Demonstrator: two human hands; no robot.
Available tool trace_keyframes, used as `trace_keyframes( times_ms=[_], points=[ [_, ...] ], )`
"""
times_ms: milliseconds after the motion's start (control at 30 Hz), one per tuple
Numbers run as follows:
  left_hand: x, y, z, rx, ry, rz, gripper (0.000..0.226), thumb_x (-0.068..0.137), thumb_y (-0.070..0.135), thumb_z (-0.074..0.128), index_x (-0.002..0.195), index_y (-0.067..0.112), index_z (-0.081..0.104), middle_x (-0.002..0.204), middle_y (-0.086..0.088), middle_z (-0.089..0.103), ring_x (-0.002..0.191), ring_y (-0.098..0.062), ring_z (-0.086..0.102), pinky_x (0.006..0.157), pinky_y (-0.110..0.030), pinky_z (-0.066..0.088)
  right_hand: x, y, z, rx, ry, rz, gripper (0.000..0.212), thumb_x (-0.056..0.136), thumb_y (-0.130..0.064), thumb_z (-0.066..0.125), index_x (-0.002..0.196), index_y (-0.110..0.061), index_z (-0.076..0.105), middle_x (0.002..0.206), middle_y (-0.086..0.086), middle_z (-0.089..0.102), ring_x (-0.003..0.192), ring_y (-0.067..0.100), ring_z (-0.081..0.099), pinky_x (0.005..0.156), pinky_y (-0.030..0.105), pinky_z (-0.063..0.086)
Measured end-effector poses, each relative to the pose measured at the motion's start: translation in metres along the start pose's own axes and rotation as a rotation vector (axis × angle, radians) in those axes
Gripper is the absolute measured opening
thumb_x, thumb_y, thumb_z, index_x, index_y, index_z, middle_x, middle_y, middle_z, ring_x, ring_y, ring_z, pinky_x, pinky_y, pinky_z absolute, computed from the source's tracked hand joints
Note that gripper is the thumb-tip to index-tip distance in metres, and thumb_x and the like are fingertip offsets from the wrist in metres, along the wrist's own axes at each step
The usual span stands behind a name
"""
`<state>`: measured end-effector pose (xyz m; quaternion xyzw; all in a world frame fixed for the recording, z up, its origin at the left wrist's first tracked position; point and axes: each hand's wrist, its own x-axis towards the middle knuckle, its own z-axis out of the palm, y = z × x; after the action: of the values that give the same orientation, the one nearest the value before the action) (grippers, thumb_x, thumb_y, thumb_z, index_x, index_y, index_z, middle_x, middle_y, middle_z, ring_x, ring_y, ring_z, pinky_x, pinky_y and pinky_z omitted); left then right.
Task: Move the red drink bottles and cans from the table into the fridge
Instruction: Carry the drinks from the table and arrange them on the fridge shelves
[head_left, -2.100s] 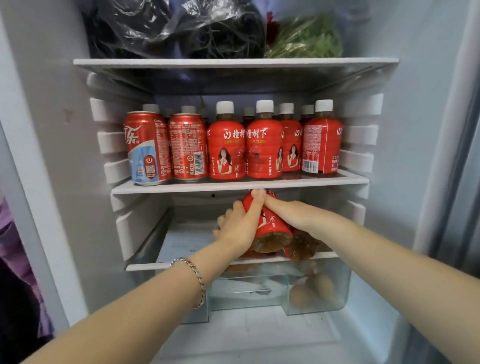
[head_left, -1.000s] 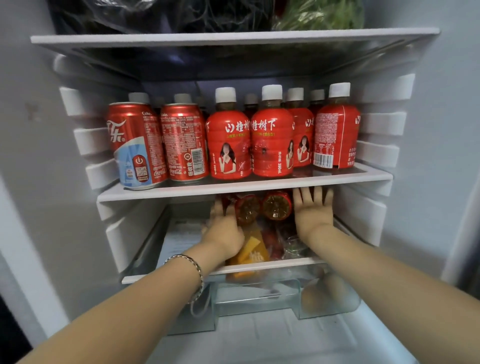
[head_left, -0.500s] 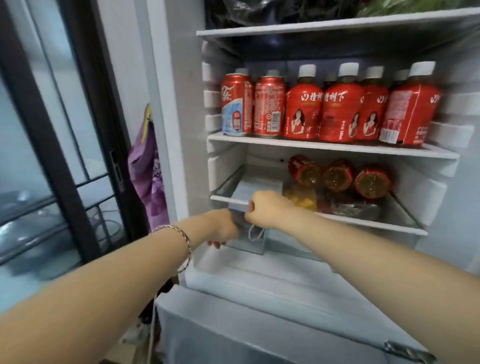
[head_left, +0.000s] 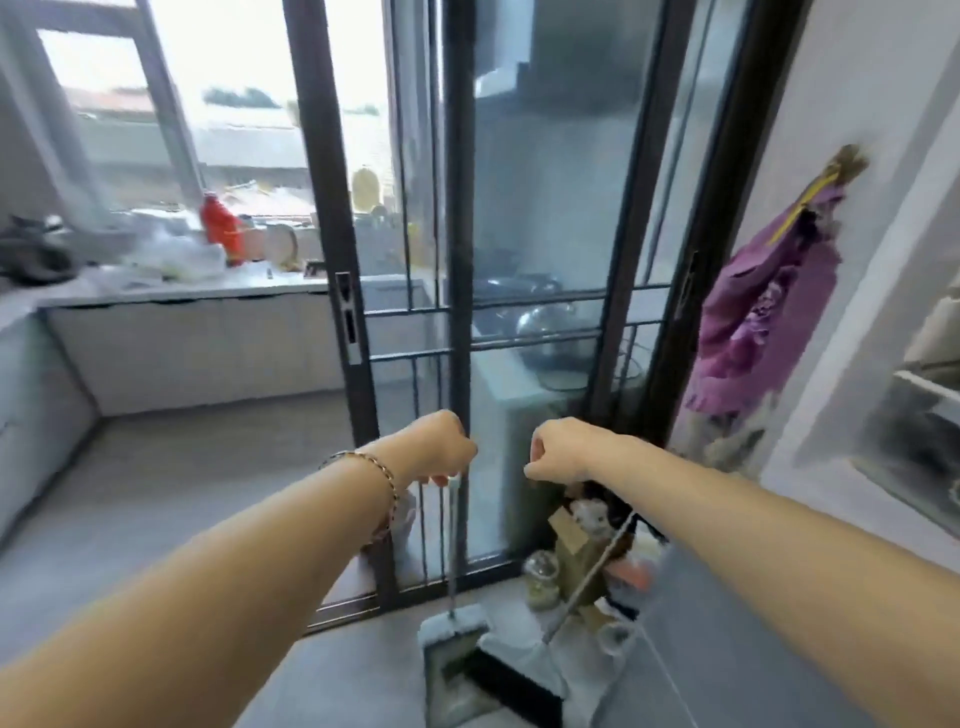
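Red bottle (head_left: 221, 231): one, upright, blurred, at the back edge of the countertop (head_left: 156, 291) under the window.
Fridge (head_left: 930, 395): open, a sliver of its shelves shows at far right.

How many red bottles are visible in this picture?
1. The red bottle stands on the counter near the window, left of the sliding door. Others may be hidden.

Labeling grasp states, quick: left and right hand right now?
Left hand: closed, fingers curled, nothing visibly held.
Right hand: closed, fingers curled, nothing visibly held.
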<state>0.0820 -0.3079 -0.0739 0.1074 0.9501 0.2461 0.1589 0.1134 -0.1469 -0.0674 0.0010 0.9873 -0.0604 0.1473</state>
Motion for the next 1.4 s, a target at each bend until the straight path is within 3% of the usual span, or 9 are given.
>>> trace_keyframes(
  times_ms=[133, 233, 400, 600, 700, 800, 967, 1267, 1400],
  points=[
    [-0.061, -0.114, -0.037, -0.052, 0.11, -0.185, 0.019, 0.088, 0.016, 0.046, 0.091, 0.004, 0.06, 0.089, -0.014, 0.067, 0.069, -0.025, 0.062, 0.052, -0.023, 0.046, 0.01, -0.127, 0.025, -0.045, -0.012, -0.212, 0.034, 0.09, -0.035, 0.054, 0.112, -0.011, 0.062, 0.113, 0.008, 0.063, 0.101, 0.027, 0.059, 0.088, 0.037, 0.051],
    [-0.122, -0.2, -0.054, -0.103, 0.198, -0.32, 0.017, 0.09, 0.016, 0.044, 0.091, 0.006, 0.058, 0.092, -0.014, 0.069, 0.069, -0.022, 0.062, 0.055, -0.024, 0.047, 0.003, -0.228, 0.048, -0.128, -0.025, -0.383, 0.034, 0.09, -0.033, 0.053, 0.11, -0.009, 0.064, 0.113, 0.01, 0.064, 0.102, 0.028, 0.059, 0.087, 0.035, 0.051],
    [-0.251, -0.333, -0.08, -0.161, 0.381, -0.551, 0.019, 0.091, 0.019, 0.046, 0.094, 0.007, 0.06, 0.096, -0.013, 0.066, 0.088, -0.026, 0.064, 0.083, -0.037, 0.054, -0.031, -0.409, 0.097, -0.18, -0.055, -0.662, 0.033, 0.09, -0.033, 0.052, 0.11, -0.01, 0.064, 0.115, 0.011, 0.062, 0.106, 0.03, 0.057, 0.085, 0.034, 0.048],
    [-0.415, -0.471, -0.109, -0.124, 0.577, -0.855, 0.023, 0.092, 0.024, 0.045, 0.109, 0.013, 0.057, 0.108, -0.008, 0.061, 0.097, -0.026, 0.059, 0.078, -0.034, 0.047, -0.108, -0.62, 0.167, -0.188, -0.117, -0.997, 0.024, 0.09, -0.031, 0.053, 0.107, -0.016, 0.062, 0.103, 0.004, 0.064, 0.089, 0.02, 0.06, 0.069, 0.026, 0.045],
    [-0.474, -0.52, -0.121, -0.113, 0.637, -1.02, 0.024, 0.092, 0.024, 0.045, 0.108, 0.013, 0.058, 0.11, -0.008, 0.061, 0.099, -0.028, 0.058, 0.079, -0.034, 0.046, -0.144, -0.695, 0.188, -0.214, -0.118, -1.151, 0.019, 0.09, -0.031, 0.052, 0.101, -0.019, 0.06, 0.094, 0.002, 0.061, 0.089, 0.021, 0.061, 0.074, 0.03, 0.051],
    [-0.534, -0.569, -0.127, -0.139, 0.704, -1.15, 0.023, 0.092, 0.024, 0.044, 0.106, 0.014, 0.059, 0.109, -0.007, 0.062, 0.098, -0.028, 0.059, 0.075, -0.031, 0.043, -0.178, -0.775, 0.21, -0.251, -0.105, -1.292, 0.019, 0.089, -0.03, 0.052, 0.1, -0.02, 0.063, 0.098, 0.002, 0.063, 0.091, 0.022, 0.061, 0.076, 0.031, 0.051],
    [-0.62, -0.63, -0.133, -0.198, 0.797, -1.321, 0.023, 0.093, 0.026, 0.045, 0.106, 0.013, 0.06, 0.107, -0.006, 0.062, 0.096, -0.027, 0.059, 0.078, -0.033, 0.047, -0.222, -0.888, 0.243, -0.333, -0.127, -1.506, 0.02, 0.09, -0.032, 0.051, 0.101, -0.019, 0.064, 0.105, 0.002, 0.064, 0.097, 0.023, 0.061, 0.076, 0.03, 0.049],
    [-0.774, -0.71, -0.133, -0.296, 0.99, -1.619, 0.017, 0.095, 0.024, 0.042, 0.095, 0.017, 0.057, 0.086, 0.001, 0.062, 0.071, -0.016, 0.058, 0.054, -0.025, 0.039, -0.331, -1.057, 0.301, -0.395, -0.197, -1.813, 0.032, 0.093, -0.033, 0.049, 0.12, -0.017, 0.058, 0.117, 0.004, 0.063, 0.103, 0.023, 0.061, 0.089, 0.037, 0.052],
    [-0.852, -0.748, -0.119, -0.34, 1.055, -1.722, 0.018, 0.095, 0.025, 0.042, 0.098, 0.018, 0.059, 0.096, 0.0, 0.063, 0.084, -0.019, 0.061, 0.068, -0.029, 0.049, -0.395, -1.115, 0.336, -0.454, -0.205, -1.905, 0.03, 0.092, -0.03, 0.047, 0.116, -0.017, 0.06, 0.117, 0.005, 0.062, 0.104, 0.026, 0.061, 0.089, 0.039, 0.052]
  ],
)
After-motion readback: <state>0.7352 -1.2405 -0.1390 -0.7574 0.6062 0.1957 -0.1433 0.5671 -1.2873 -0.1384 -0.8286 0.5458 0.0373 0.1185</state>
